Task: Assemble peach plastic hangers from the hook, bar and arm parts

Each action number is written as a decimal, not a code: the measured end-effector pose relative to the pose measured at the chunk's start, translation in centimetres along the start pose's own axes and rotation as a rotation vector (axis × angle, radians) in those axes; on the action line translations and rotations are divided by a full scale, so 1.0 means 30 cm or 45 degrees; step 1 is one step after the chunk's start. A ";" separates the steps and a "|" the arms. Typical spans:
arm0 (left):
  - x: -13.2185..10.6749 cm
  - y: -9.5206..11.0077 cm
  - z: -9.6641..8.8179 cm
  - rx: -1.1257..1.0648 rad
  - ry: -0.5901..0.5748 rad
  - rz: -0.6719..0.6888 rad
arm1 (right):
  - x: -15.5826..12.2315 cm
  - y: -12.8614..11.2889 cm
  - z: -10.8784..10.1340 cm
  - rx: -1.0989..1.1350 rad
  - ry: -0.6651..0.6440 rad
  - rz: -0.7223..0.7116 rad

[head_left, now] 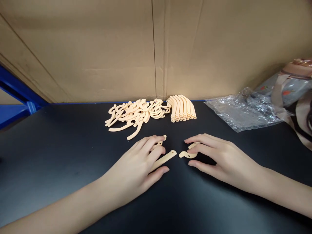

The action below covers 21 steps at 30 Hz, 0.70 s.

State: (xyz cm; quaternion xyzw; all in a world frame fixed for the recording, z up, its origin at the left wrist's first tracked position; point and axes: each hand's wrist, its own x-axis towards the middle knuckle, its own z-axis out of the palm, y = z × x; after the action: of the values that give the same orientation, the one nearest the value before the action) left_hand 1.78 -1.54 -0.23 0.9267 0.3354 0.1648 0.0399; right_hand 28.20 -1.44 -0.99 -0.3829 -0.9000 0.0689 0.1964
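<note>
On the black tabletop, my left hand (143,159) lies palm down over pale wooden pieces, fingers bent and thumb apart. A straight wooden strip (167,158) with a hole near its tip sticks out between its index finger and thumb. Another holed piece (160,143) shows partly under the other fingers. My right hand (216,156) is spread with thumb apart, its fingers over or touching a small curved wooden piece (188,155) with a hole. Beyond that lies a second short piece (193,145), partly hidden by the fingers. Neither hand visibly pinches anything.
Toward the back lies a loose heap of curved wooden pieces (136,113). Beside it, similar pieces form a neat stack (182,109). Clear plastic wrapping (241,112) and a bag (292,84) sit at the right. Cardboard (109,48) stands behind; a blue frame (17,94) is left.
</note>
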 end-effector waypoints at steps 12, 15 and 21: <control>-0.008 -0.013 -0.002 -0.101 0.003 0.213 | 0.019 -0.023 0.015 0.235 0.081 -0.065; -0.011 -0.015 -0.003 -0.098 0.006 0.214 | 0.015 -0.021 0.008 0.245 0.081 -0.071; -0.016 -0.018 -0.005 -0.082 -0.028 0.194 | 0.009 -0.018 -0.003 0.320 -0.004 0.002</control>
State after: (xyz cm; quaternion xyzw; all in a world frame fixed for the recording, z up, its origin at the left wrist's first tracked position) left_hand 1.06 -1.42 -0.33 0.9496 0.2579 0.1677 0.0607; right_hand 27.70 -1.63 -0.69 -0.3557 -0.8844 0.1818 0.2413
